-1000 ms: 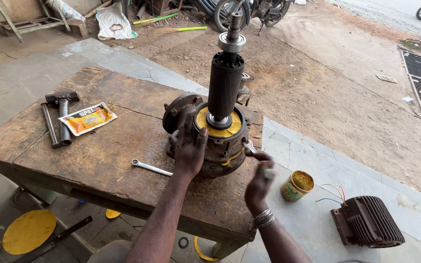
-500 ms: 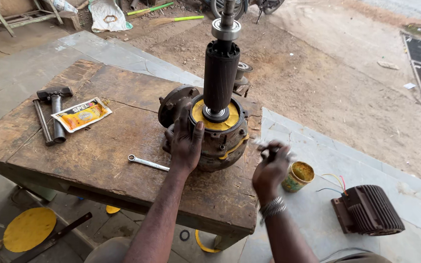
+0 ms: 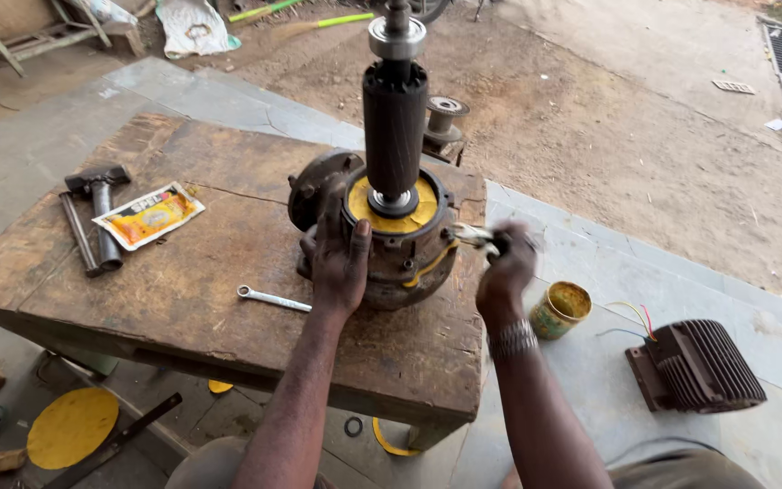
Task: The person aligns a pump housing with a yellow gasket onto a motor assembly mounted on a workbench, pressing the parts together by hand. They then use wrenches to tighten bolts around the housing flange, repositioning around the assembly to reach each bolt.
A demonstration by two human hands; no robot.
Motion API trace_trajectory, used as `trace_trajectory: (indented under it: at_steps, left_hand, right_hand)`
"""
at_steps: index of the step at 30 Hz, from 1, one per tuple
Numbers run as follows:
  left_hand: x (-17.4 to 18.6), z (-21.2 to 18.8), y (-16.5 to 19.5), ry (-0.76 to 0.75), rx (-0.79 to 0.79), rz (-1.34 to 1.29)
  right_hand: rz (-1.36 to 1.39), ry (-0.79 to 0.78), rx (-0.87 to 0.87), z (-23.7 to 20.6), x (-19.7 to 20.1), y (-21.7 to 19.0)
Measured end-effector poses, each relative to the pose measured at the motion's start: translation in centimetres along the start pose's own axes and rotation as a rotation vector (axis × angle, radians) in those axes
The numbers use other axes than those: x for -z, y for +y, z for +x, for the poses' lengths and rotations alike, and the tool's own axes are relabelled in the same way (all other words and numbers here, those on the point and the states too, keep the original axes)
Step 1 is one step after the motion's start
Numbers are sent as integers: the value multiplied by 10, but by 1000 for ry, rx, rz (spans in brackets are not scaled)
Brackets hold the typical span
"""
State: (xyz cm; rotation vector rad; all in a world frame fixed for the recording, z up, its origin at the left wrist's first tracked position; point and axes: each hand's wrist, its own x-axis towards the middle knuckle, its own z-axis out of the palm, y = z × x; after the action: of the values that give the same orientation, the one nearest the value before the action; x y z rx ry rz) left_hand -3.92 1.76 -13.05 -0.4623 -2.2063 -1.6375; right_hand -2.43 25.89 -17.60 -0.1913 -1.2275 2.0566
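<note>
**Left hand braced on the motor housing, right hand at its rim**

The motor housing (image 3: 400, 240) stood on the wooden bench (image 3: 183, 299), its dark rotor (image 3: 395, 131) rising upright, long axis vertical. The left hand (image 3: 341, 258) lay flat against the housing's near side, fingers spread, gripping nothing. The right hand (image 3: 506, 263) sat just right of the rim, fingers closed on a small pale part (image 3: 472, 237), too blurred to identify. A spanner (image 3: 273, 298) lay near the left wrist

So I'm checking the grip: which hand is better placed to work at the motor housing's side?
Likely the right hand: it holds a small tool at the motor housing rim, while the left hand lies flat, bracing it.
</note>
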Motion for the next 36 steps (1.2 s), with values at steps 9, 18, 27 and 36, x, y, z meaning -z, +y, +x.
trace_trajectory:
  at_steps: [9, 18, 27, 36]
  left_hand:
    - [3, 4, -7, -22, 10, 83]
    - [47, 21, -40, -310, 2, -411]
    - [52, 14, -43, -301, 73, -306]
    - [45, 14, -36, -229, 14, -226]
  right_hand:
    - [2, -91, 349, -51, 4, 17]
    - [307, 69, -323, 17, 7, 32]
    - [76, 96, -157, 0, -26, 14]
    - [227, 131, 218, -35, 1, 9]
